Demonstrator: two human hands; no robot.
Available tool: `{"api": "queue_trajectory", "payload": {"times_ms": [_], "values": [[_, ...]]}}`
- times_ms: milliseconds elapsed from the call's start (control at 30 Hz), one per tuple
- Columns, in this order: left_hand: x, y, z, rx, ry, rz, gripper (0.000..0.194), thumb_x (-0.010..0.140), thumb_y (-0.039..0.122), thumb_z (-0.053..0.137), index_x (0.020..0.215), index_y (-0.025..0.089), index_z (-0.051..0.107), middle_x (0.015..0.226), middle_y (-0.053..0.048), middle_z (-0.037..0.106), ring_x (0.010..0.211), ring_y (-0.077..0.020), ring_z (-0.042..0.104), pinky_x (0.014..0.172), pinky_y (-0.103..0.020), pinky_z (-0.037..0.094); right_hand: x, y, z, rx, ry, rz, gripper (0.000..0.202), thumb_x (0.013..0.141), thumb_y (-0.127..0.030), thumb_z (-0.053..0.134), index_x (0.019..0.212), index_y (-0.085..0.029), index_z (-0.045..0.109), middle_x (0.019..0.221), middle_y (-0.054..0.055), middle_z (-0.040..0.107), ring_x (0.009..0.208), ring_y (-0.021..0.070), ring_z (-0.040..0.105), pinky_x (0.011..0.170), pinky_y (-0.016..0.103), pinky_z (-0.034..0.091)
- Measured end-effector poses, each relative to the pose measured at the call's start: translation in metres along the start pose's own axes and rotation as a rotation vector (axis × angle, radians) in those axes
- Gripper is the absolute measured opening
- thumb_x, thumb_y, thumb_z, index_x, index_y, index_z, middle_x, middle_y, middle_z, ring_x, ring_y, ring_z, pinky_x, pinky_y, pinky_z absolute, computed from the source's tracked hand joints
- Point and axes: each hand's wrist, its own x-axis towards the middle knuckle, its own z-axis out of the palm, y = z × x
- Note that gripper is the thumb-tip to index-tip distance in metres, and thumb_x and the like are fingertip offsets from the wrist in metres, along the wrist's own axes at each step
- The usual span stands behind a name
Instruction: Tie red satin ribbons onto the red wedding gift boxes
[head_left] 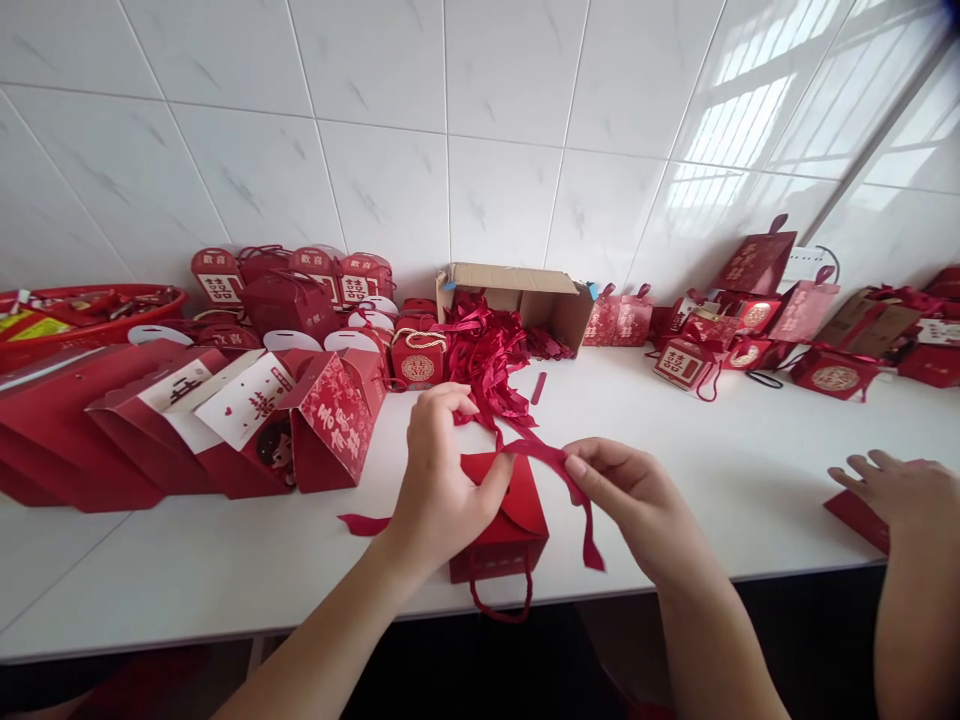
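A small red gift box [501,548] with a rope handle lies on the white table in front of me. Dark red ribbon [536,450] stretches above its top, one tail hanging down on the right. The ribbon's right part is pinched by my right hand [611,490] between thumb and fingers. Over the box's left side is my left hand [446,470], its thumb and fingers curled toward the ribbon and the thumb tip against it. Part of the box is hidden behind that hand. Another ribbon end [364,524] sticks out to the left.
Behind the box, a cardboard carton [517,278] spills a heap of red ribbons [487,350]. Red gift boxes [337,420] crowd the left, beside a red basin [169,305]. More boxes [686,368] stand at the back right. A co-worker's hand [900,490] rests at the right edge.
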Motion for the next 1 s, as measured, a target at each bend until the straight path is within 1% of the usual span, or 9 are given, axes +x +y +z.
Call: {"api": "queue_trajectory", "payload": {"times_ms": [167,267,367,433,533,633,733,867,1000], "values": [[-0.001,-0.004,-0.004,0.006,0.008,-0.028,0.042,0.074,0.018,0.061,0.108,0.022,0.037,0.116,-0.01,0.048,0.114,-0.026,0.048,0.095,-0.042,0.039,0.003,0.013,0.015,-0.288,-0.004,-0.093,0.031,0.088,-0.035,0.057,0.115,-0.021,0.062,0.067,-0.002,0.055,0.062,0.0132,0.05,0.067,0.027,0.042],[0.0,0.0,-0.009,0.009,-0.015,-0.017,0.041,0.075,0.018,0.06,0.11,0.021,0.039,0.115,-0.01,0.05,0.113,-0.0254,0.049,0.096,-0.041,0.038,0.01,0.017,0.03,-0.305,-0.02,-0.164,0.019,0.089,-0.031,0.053,0.097,-0.019,0.065,0.067,-0.002,0.054,0.063,0.0134,0.048,0.064,0.026,0.041],[0.0,0.0,-0.022,-0.081,-0.167,-0.025,0.035,0.074,0.016,0.054,0.107,0.022,0.045,0.115,-0.008,0.051,0.113,-0.0243,0.048,0.098,-0.039,0.035,0.014,0.02,0.04,-0.288,0.055,-0.233,0.018,0.09,-0.03,0.051,0.079,-0.018,0.06,0.071,0.0,0.054,0.066,0.0134,0.047,0.065,0.025,0.041],[-0.002,-0.006,-0.031,-0.161,-0.277,-0.097,0.029,0.075,0.017,0.049,0.104,0.023,0.048,0.111,-0.005,0.053,0.111,-0.0231,0.049,0.097,-0.038,0.035,0.013,0.022,0.042,-0.288,0.097,-0.259,0.016,0.091,-0.029,0.05,0.081,-0.019,0.058,0.078,0.001,0.055,0.07,0.0138,0.048,0.067,0.025,0.04],[-0.009,-0.022,-0.035,-0.153,-0.336,-0.317,0.012,0.081,0.028,0.051,0.091,0.022,0.049,0.093,-0.002,0.053,0.096,-0.0208,0.051,0.09,-0.036,0.036,0.011,0.025,0.042,-0.206,0.03,-0.19,0.017,0.094,-0.031,0.045,0.086,-0.02,0.056,0.077,0.0,0.055,0.068,0.0133,0.048,0.064,0.024,0.04],[-0.016,-0.037,-0.028,-0.159,-0.413,-0.497,0.022,0.081,0.041,0.057,0.081,0.021,0.045,0.083,0.001,0.048,0.084,-0.0178,0.05,0.082,-0.033,0.039,0.01,0.028,0.042,-0.088,-0.062,-0.129,0.018,0.096,-0.032,0.042,0.087,-0.021,0.053,0.074,-0.001,0.057,0.068,0.0133,0.05,0.062,0.023,0.042],[-0.02,-0.045,-0.021,-0.335,-0.53,-0.63,0.029,0.082,0.047,0.056,0.078,0.02,0.046,0.077,0.002,0.048,0.074,-0.0155,0.048,0.071,-0.028,0.04,0.009,0.028,0.044,-0.075,-0.102,-0.129,0.018,0.097,-0.031,0.041,0.088,-0.021,0.053,0.079,0.0,0.06,0.071,0.0135,0.053,0.065,0.023,0.044],[-0.019,-0.046,-0.025,-0.505,-0.63,-0.706,0.036,0.082,0.052,0.056,0.072,0.017,0.051,0.065,0.004,0.044,0.061,-0.0116,0.041,0.058,-0.023,0.034,0.009,0.025,0.048,-0.124,-0.063,-0.144,0.018,0.096,-0.03,0.041,0.086,-0.02,0.052,0.077,0.0,0.062,0.069,0.0131,0.055,0.061,0.022,0.043],[-0.015,-0.04,-0.04,-0.489,-0.551,-0.703,0.042,0.083,0.047,0.058,0.057,0.017,0.043,0.057,0.006,0.032,0.055,-0.0094,0.03,0.053,-0.022,0.026,0.01,0.024,0.056,-0.206,0.069,-0.147,0.015,0.092,-0.027,0.046,0.08,-0.02,0.053,0.069,0.0,0.06,0.06,0.0124,0.052,0.053,0.021,0.04]]}}
